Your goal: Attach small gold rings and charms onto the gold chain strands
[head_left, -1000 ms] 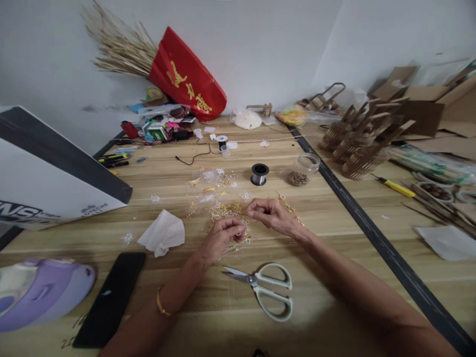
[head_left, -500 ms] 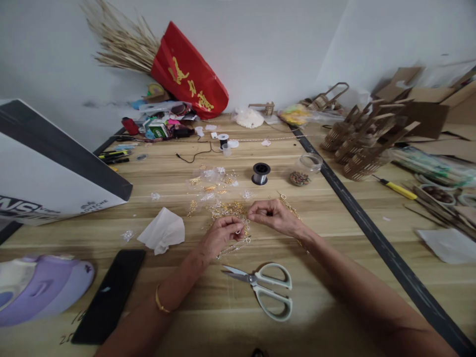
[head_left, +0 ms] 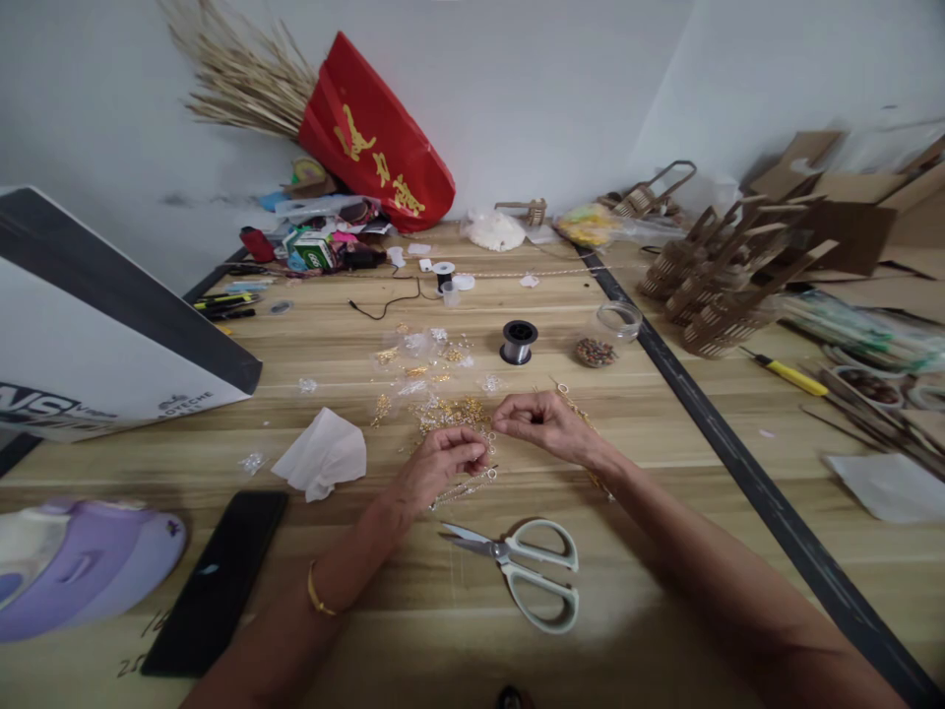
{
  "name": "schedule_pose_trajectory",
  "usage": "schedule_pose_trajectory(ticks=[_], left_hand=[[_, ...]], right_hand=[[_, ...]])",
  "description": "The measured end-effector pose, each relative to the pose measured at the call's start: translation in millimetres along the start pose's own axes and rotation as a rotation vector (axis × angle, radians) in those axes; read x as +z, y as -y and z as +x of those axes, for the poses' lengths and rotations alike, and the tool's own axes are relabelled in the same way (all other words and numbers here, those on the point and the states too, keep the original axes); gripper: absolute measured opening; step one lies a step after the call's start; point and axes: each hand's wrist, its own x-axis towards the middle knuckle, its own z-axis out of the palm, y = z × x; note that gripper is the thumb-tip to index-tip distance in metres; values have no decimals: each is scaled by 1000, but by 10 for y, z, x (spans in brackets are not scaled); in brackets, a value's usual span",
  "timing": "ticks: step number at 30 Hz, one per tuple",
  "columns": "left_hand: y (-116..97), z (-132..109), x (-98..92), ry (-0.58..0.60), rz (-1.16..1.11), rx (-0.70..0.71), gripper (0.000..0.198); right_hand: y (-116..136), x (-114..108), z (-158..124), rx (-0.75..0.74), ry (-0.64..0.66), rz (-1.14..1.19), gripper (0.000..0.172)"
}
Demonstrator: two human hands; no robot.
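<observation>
Fingers pinched, my left hand [head_left: 452, 459] is closed over the front of a pile of gold and silver beads [head_left: 450, 414]; what it grips is too small to name. My right hand [head_left: 537, 421] is also pinched, just right of the left, and anything between its fingertips is too small to make out. A thin silver chain [head_left: 465, 488] with a ring lies below my left hand. A gold chain [head_left: 580, 409] runs behind and beneath my right wrist. Scissors [head_left: 538, 576] with pale green handles lie slightly open in front of both hands.
Behind the hands are a wire spool [head_left: 519, 343] and a clear jar [head_left: 597, 352] of beads. A crumpled tissue [head_left: 325, 456], a black phone [head_left: 218, 581] and a white box [head_left: 110, 345] are at left. Small woven baskets [head_left: 716, 286] stand at right.
The hands have hardly moved. My left fingers have closed slightly, and the small silver piece seen at them earlier is now hidden. The view has shifted slightly.
</observation>
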Motion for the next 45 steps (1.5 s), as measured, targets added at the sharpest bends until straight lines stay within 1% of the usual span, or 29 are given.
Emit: schedule_pose_trajectory(ticks=[4,11,17,23,32,39,43,45], left_hand=[[-4,-1,4,-9,14,2,24],[-2,-8,7,17,37,22,23],[7,-8,-3,47,46,12,24],[13,-7,11,36,54,16,25],[40,-13,-1,54,209,133,19],[0,-17,47,-46,240,162,23],[-20,-12,58,-84,244,172,23],[-24,-8,53,-100,247,181,22]], right_hand=[[-13,-4,5,2,7,6,28],[-34,-4,9,6,35,-6,27],[-20,8,8,-2,17,11,24],[-33,26,9,-5,28,9,24],[4,61,-4,10,33,-8,29],[14,50,-4,6,33,-20,31],[-17,4,0,-12,28,-124,29],[-28,-33,-6,-13,-11,-210,31]])
